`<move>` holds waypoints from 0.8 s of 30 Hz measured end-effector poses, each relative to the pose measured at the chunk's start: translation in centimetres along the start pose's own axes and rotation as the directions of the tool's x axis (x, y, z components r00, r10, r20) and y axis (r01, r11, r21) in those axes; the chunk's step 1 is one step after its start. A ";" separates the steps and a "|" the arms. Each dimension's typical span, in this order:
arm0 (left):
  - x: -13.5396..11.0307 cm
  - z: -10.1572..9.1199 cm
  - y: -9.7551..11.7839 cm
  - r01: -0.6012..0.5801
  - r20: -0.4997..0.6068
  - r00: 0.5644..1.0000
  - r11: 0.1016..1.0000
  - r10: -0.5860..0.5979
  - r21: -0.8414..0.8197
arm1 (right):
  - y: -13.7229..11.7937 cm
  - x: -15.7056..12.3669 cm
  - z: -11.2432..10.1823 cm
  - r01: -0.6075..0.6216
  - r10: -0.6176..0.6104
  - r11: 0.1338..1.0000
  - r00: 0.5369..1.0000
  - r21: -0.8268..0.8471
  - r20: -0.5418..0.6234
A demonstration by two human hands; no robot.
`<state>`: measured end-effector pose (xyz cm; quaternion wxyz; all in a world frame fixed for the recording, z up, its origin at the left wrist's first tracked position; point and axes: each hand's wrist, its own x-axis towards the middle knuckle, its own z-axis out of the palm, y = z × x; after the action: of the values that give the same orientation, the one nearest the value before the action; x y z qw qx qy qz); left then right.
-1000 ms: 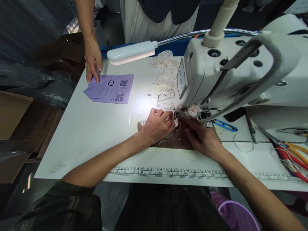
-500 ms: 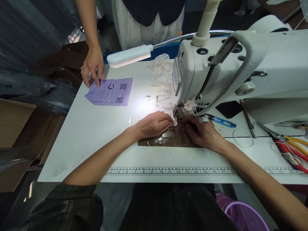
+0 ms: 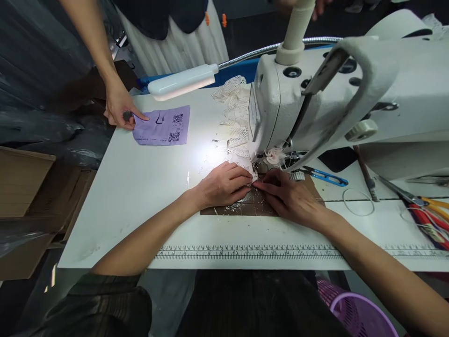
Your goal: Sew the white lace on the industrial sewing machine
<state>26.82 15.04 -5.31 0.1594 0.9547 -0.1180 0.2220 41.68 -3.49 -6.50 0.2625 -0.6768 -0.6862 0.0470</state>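
Observation:
White lace trim [image 3: 237, 112] runs along the left side of the sewing machine [image 3: 268, 107] and in under its needle area. My left hand [image 3: 226, 184] lies on the lace's near end, fingers closed together and gripping it beside the presser foot. From the other side my right hand [image 3: 289, 194] reaches in, thumb and forefinger pinched at the same lace end, close to the left fingertips. Beneath both hands is a brown taped patch [image 3: 224, 209] on the table. A pink fabric flower [image 3: 275, 155] hangs on the machine head by the needle.
Another person's hand [image 3: 119, 105] touches a purple printed slip [image 3: 163, 125] at the table's far left. Blue thread snips [image 3: 326, 176], orange-handled scissors [image 3: 435, 206] and a thread loop [image 3: 358, 202] lie at right. A lamp [image 3: 184, 82] overhangs the table; a purple basket [image 3: 361, 313] stands below.
My right hand has moved left and now meets the lace end at my left fingertips. The other person's hand has shifted left and down along the purple slip's edge.

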 end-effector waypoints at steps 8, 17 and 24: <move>0.1 0.6 0.1 0.006 -0.137 0.991 0.993 0.011 0.121 | 0.1 -0.2 -0.1 -0.030 0.029 0.999 0.999 0.038 0.014; 0.1 0.5 0.3 -0.034 -0.070 0.997 0.999 0.034 0.003 | 0.1 0.0 -0.8 -0.037 0.036 0.995 0.999 0.094 0.015; 0.0 0.1 0.4 0.048 -0.153 0.987 0.999 -0.050 -0.016 | 1.0 0.0 -1.8 -0.146 0.142 0.982 0.989 0.117 0.043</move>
<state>26.74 14.70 -5.27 0.1792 0.9363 -0.0830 0.2903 43.33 -3.91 -5.38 0.2867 -0.7066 -0.6359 0.1187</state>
